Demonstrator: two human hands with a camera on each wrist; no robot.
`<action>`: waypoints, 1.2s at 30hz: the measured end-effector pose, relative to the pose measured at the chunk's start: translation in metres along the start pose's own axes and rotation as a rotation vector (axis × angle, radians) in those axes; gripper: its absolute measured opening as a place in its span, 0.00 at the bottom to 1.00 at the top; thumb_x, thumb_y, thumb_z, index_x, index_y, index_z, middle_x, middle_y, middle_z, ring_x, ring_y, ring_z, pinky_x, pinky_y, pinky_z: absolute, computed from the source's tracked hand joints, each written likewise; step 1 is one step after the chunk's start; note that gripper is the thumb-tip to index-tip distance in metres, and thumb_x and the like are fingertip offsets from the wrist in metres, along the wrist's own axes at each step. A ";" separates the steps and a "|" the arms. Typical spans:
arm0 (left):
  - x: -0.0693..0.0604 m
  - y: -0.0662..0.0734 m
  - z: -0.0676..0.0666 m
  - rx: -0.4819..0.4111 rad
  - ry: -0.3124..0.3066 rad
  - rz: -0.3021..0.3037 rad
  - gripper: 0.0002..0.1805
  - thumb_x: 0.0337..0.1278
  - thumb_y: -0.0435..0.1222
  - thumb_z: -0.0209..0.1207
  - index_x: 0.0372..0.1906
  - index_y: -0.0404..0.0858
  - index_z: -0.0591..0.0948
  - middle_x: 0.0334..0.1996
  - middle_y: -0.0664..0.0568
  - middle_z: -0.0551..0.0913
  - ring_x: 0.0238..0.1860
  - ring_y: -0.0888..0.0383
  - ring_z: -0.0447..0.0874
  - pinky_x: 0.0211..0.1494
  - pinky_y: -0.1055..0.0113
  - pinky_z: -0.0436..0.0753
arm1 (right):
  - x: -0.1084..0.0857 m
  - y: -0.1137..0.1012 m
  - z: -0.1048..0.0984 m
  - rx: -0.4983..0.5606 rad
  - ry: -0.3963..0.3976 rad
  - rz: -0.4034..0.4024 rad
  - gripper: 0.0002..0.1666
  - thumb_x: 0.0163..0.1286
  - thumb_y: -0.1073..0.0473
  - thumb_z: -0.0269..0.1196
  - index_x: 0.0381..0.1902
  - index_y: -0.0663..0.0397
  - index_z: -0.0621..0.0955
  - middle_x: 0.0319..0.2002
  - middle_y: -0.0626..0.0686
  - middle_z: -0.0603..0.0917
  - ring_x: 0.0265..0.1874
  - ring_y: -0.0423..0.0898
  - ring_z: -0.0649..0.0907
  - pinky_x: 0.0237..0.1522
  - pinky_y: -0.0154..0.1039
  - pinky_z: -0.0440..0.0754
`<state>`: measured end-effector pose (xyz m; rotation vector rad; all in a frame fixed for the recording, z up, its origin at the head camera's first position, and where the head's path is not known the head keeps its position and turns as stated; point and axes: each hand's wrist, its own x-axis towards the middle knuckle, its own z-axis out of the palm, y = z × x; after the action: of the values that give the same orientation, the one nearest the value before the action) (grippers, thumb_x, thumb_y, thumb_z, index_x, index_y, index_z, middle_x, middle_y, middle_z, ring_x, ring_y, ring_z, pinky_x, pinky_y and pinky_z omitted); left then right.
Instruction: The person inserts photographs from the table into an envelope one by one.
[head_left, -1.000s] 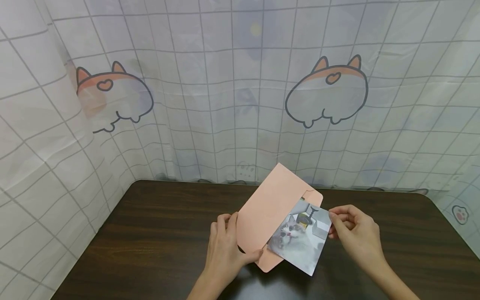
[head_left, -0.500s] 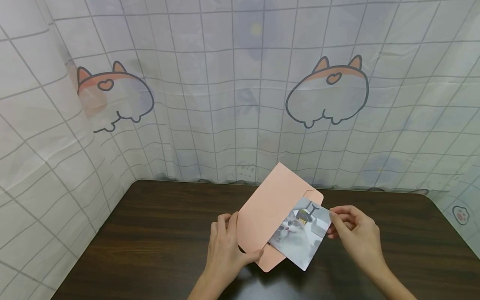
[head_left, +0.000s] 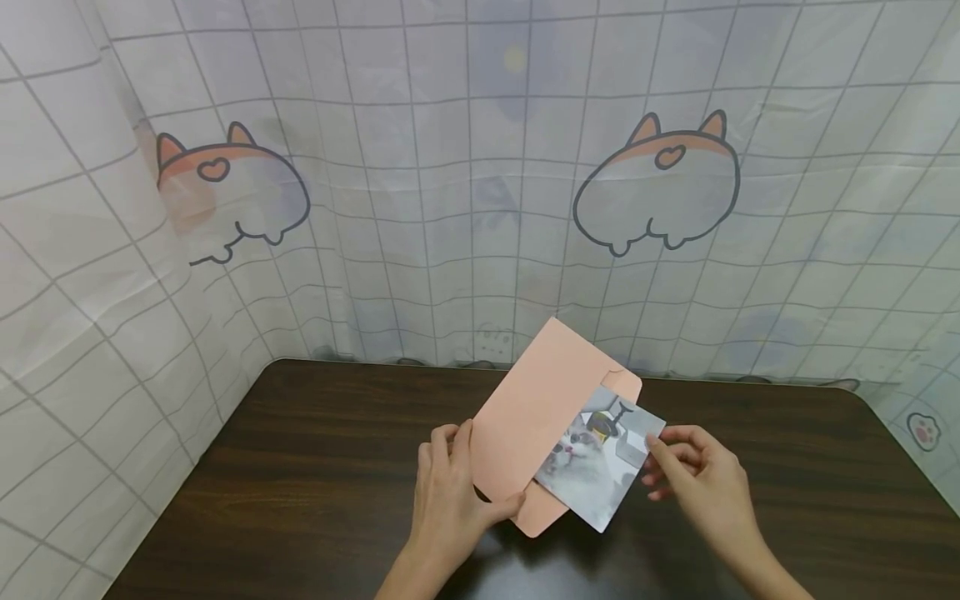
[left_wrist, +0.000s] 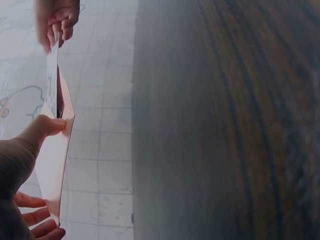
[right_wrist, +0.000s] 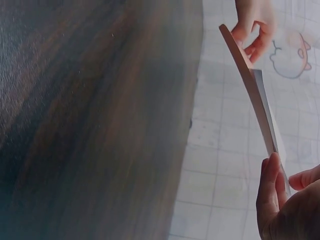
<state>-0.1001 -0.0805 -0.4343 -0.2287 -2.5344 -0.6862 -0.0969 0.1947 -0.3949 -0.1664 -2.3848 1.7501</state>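
A pink envelope (head_left: 536,400) is held tilted above the dark table, its flap open toward the right. My left hand (head_left: 450,492) grips its lower left part, thumb near the mouth and fingers along the outer edge. Partly inside the envelope is a card with a kitten picture (head_left: 596,467); its inner part is hidden. My right hand (head_left: 701,475) pinches the card's right corner between thumb and fingers. In the left wrist view the envelope (left_wrist: 52,165) appears nearly edge-on. The right wrist view shows the card (right_wrist: 267,110) as a thin strip beside the envelope.
The dark wood-grain table (head_left: 300,467) spreads below both hands. Behind it and along the left hangs a white gridded curtain (head_left: 420,208) printed with corgi drawings; the curtain meets the table's back edge.
The card has slid a little up and left, farther into the envelope, along with my right hand. The envelope has shifted slightly upward and left in my left hand's grip.
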 end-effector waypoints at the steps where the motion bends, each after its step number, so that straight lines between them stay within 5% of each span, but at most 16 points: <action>1: 0.000 0.000 0.000 0.000 0.002 -0.001 0.55 0.24 0.52 0.87 0.64 0.30 0.79 0.53 0.41 0.75 0.42 0.49 0.70 0.40 0.60 0.78 | -0.001 0.000 0.001 0.010 -0.001 0.004 0.16 0.79 0.61 0.64 0.53 0.71 0.76 0.25 0.49 0.87 0.22 0.43 0.88 0.26 0.41 0.88; 16: 0.000 0.000 0.001 0.011 0.008 -0.007 0.55 0.24 0.53 0.86 0.64 0.30 0.79 0.52 0.41 0.75 0.42 0.49 0.70 0.39 0.60 0.78 | -0.010 0.000 0.008 0.063 0.000 0.077 0.15 0.77 0.64 0.64 0.53 0.70 0.76 0.26 0.48 0.88 0.24 0.42 0.88 0.27 0.40 0.88; 36: -0.001 0.002 0.000 0.003 0.012 -0.004 0.55 0.25 0.52 0.87 0.64 0.31 0.78 0.53 0.41 0.75 0.43 0.49 0.70 0.41 0.59 0.78 | -0.009 -0.004 0.017 0.085 0.005 0.036 0.13 0.77 0.65 0.64 0.51 0.71 0.77 0.27 0.49 0.88 0.23 0.41 0.87 0.25 0.41 0.88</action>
<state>-0.0988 -0.0789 -0.4344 -0.2179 -2.5250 -0.6831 -0.0919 0.1758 -0.3964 -0.2022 -2.3128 1.8610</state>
